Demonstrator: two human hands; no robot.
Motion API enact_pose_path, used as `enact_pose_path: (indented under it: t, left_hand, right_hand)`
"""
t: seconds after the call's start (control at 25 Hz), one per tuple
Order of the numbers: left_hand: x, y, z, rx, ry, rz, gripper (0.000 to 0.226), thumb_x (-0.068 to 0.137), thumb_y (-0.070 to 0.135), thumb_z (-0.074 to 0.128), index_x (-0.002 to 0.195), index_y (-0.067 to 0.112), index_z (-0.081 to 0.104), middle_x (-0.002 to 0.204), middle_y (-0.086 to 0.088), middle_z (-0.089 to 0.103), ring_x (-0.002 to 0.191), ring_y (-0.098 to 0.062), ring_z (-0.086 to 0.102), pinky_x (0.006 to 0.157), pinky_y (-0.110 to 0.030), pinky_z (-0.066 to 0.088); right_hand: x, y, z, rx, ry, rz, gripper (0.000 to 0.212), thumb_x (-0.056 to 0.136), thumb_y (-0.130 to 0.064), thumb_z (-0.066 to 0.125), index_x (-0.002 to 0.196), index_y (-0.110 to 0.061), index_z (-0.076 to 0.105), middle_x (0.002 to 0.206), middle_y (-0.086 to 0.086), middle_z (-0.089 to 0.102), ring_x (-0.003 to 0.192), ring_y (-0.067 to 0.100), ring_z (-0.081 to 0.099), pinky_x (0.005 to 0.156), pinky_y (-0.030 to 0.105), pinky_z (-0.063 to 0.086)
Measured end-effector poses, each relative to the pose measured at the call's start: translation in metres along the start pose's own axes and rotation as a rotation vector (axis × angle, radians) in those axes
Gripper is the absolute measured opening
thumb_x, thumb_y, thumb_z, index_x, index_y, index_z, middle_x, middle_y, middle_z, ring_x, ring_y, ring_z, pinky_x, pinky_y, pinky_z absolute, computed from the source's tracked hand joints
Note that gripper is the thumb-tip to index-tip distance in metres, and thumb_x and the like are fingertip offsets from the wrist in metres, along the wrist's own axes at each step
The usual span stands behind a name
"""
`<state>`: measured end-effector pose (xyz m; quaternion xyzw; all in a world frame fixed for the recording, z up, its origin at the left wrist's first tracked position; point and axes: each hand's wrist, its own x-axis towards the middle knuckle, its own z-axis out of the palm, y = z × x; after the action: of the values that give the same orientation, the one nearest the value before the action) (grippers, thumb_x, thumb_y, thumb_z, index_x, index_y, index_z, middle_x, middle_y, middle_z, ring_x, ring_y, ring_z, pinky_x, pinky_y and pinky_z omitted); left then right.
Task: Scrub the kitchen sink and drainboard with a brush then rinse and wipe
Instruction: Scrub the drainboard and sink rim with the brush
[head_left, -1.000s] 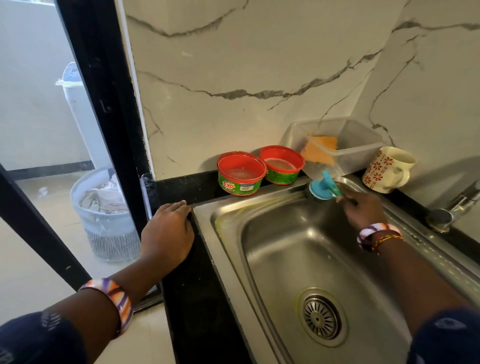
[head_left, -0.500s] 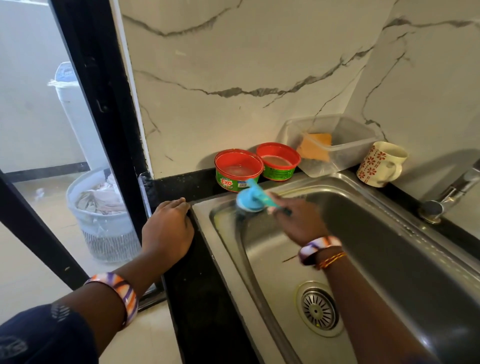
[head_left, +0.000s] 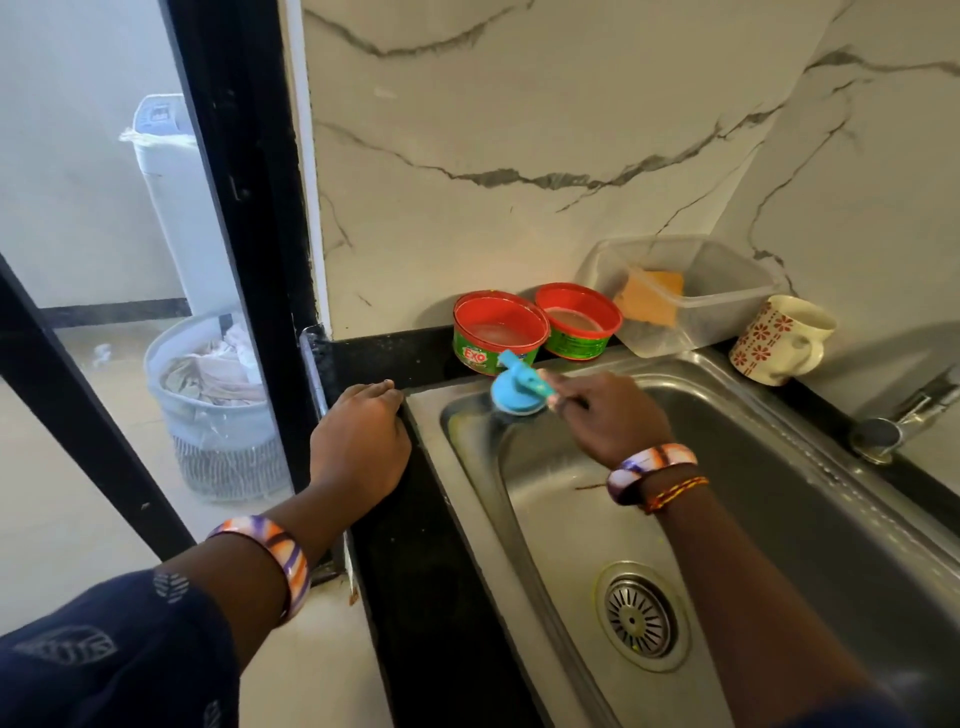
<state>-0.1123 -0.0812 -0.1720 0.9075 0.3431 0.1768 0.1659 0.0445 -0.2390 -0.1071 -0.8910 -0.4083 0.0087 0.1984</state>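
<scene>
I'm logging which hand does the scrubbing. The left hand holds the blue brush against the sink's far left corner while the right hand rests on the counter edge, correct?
Not quite: the hands are swapped. In the head view the right hand holds the blue brush against the far left corner of the sink, while the left hand rests on the counter edge.

The brush (head_left: 517, 392) handle hides in the right hand (head_left: 615, 418); the sink (head_left: 727, 519) runs off-frame.

Two tubs (head_left: 501, 332) (head_left: 577, 320) stand side by side on the desk (head_left: 415, 519) behind the sink (head_left: 571, 519); right of them a container (head_left: 691, 296), then a mug (head_left: 782, 340). The brush (head_left: 514, 392) sits at the sink's far-left corner.
</scene>
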Motion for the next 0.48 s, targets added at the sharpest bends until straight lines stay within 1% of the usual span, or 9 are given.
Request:
enact_pose_path:
  t: [0.04, 0.08, 0.16, 0.2, 0.28, 0.36, 0.4, 0.44, 0.48]
  left_hand:
    - [0.000, 0.000, 0.000, -0.003, 0.002, 0.000, 0.038, 0.095, 0.020, 0.045, 0.133, 0.018, 0.050, 0.142, 0.003, 0.045, 0.137, -0.017, 0.032, 0.105, -0.036, 0.036]
    - [0.001, 0.000, 0.000, -0.004, 0.004, 0.001, 0.038, 0.095, 0.020, 0.046, 0.133, 0.017, 0.050, 0.143, 0.002, 0.045, 0.137, -0.017, 0.032, 0.105, -0.035, 0.036]
    - [0.001, -0.001, 0.000, -0.002, 0.003, -0.004, 0.039, 0.095, 0.020, 0.045, 0.133, 0.018, 0.050, 0.143, 0.003, 0.044, 0.137, -0.016, 0.032, 0.105, -0.035, 0.036]
    - [0.001, -0.001, 0.000, 0.000, 0.004, -0.006, 0.039, 0.095, 0.020, 0.045, 0.134, 0.018, 0.049, 0.143, 0.003, 0.044, 0.137, -0.016, 0.031, 0.104, -0.034, 0.036]
    - [0.000, -0.001, 0.000, -0.012, 0.004, -0.004, 0.038, 0.095, 0.020, 0.044, 0.133, 0.018, 0.050, 0.143, 0.003, 0.044, 0.136, -0.016, 0.032, 0.104, -0.034, 0.036]
    - [0.000, -0.001, 0.000, -0.033, 0.010, -0.001, 0.038, 0.096, 0.020, 0.044, 0.132, 0.018, 0.051, 0.143, 0.003, 0.045, 0.136, -0.016, 0.032, 0.105, -0.033, 0.036]
    - [0.001, -0.002, 0.000, -0.039, 0.018, -0.001, 0.037, 0.096, 0.020, 0.044, 0.132, 0.018, 0.051, 0.143, 0.003, 0.045, 0.136, -0.016, 0.032, 0.105, -0.033, 0.035]
    - [0.001, -0.002, 0.000, -0.039, 0.020, -0.004, 0.037, 0.096, 0.020, 0.044, 0.133, 0.018, 0.051, 0.143, 0.003, 0.045, 0.136, -0.016, 0.032, 0.105, -0.033, 0.035]
    - [0.001, -0.002, 0.001, -0.035, 0.017, -0.007, 0.038, 0.096, 0.019, 0.043, 0.133, 0.018, 0.051, 0.143, 0.003, 0.045, 0.136, -0.016, 0.032, 0.105, -0.032, 0.036]
  right_hand:
    - [0.001, 0.002, -0.003, -0.015, 0.014, 0.022, 0.031, 0.091, -0.027, 0.050, 0.119, -0.029, 0.063, 0.108, 0.007, 0.070, 0.098, 0.030, 0.062, 0.077, 0.037, 0.049]
    - [0.000, -0.001, -0.003, 0.010, 0.008, -0.004, 0.030, 0.091, -0.026, 0.051, 0.119, -0.027, 0.064, 0.105, 0.007, 0.070, 0.094, 0.028, 0.063, 0.074, 0.035, 0.048]
    - [-0.005, -0.019, 0.003, 0.105, -0.094, -0.118, 0.030, 0.092, -0.022, 0.053, 0.120, -0.021, 0.063, 0.095, 0.006, 0.072, 0.076, 0.017, 0.061, 0.065, 0.026, 0.042]
    - [-0.006, -0.026, 0.005, 0.138, -0.145, -0.144, 0.031, 0.091, -0.020, 0.054, 0.121, -0.020, 0.062, 0.095, 0.005, 0.072, 0.075, 0.013, 0.061, 0.065, 0.023, 0.040]
    - [0.004, -0.023, 0.000, 0.132, -0.127, -0.124, 0.032, 0.091, -0.018, 0.054, 0.123, -0.019, 0.061, 0.109, 0.004, 0.070, 0.091, 0.017, 0.063, 0.074, 0.023, 0.041]
    - [0.011, -0.014, -0.008, 0.060, -0.066, -0.056, 0.031, 0.091, -0.016, 0.053, 0.121, -0.016, 0.063, 0.118, 0.004, 0.067, 0.102, 0.021, 0.062, 0.083, 0.029, 0.047]
    - [0.012, -0.011, -0.009, 0.035, -0.057, -0.043, 0.030, 0.091, -0.015, 0.052, 0.120, -0.015, 0.063, 0.118, 0.005, 0.066, 0.104, 0.023, 0.062, 0.085, 0.032, 0.048]
    - [0.011, -0.012, -0.006, 0.038, -0.063, -0.048, 0.030, 0.091, -0.015, 0.052, 0.119, -0.014, 0.063, 0.116, 0.007, 0.067, 0.101, 0.023, 0.063, 0.082, 0.029, 0.049]
    - [0.008, -0.018, -0.002, 0.066, -0.079, -0.067, 0.030, 0.091, -0.014, 0.053, 0.120, -0.012, 0.063, 0.114, 0.008, 0.068, 0.095, 0.018, 0.063, 0.075, 0.022, 0.049]
